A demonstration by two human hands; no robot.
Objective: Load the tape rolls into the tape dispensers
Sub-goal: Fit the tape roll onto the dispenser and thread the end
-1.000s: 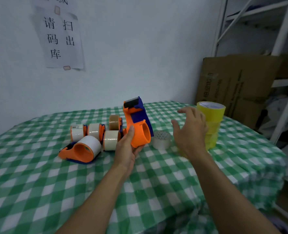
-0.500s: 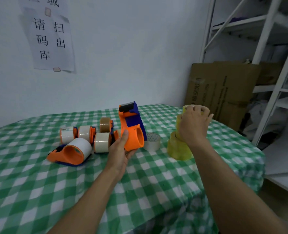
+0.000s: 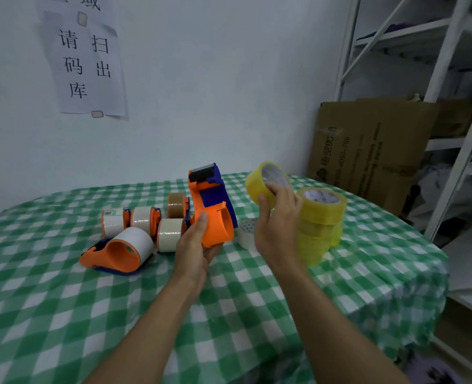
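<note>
My left hand [image 3: 196,246] grips an empty orange and blue tape dispenser [image 3: 212,206], held upright above the green checked tablecloth [image 3: 63,314]. My right hand [image 3: 277,231] holds a yellow tape roll [image 3: 259,184] lifted in the air just right of the dispenser, tilted with its core facing me. Behind that hand stands the stack of yellow rolls [image 3: 322,220]. A small clear tape roll [image 3: 246,234] lies flat on the cloth between my hands. To the left lie a loaded orange dispenser [image 3: 121,252] and several other loaded dispensers [image 3: 146,221].
A brown cardboard box [image 3: 368,151] leans behind the table at the right. White metal shelving [image 3: 451,106] stands further right. A paper notice [image 3: 82,56] hangs on the wall. The table's right edge drops off close to the yellow stack.
My right hand has taken the top yellow roll off the stack and lifted it up and left toward the dispenser. The left hand keeps its hold on the dispenser.
</note>
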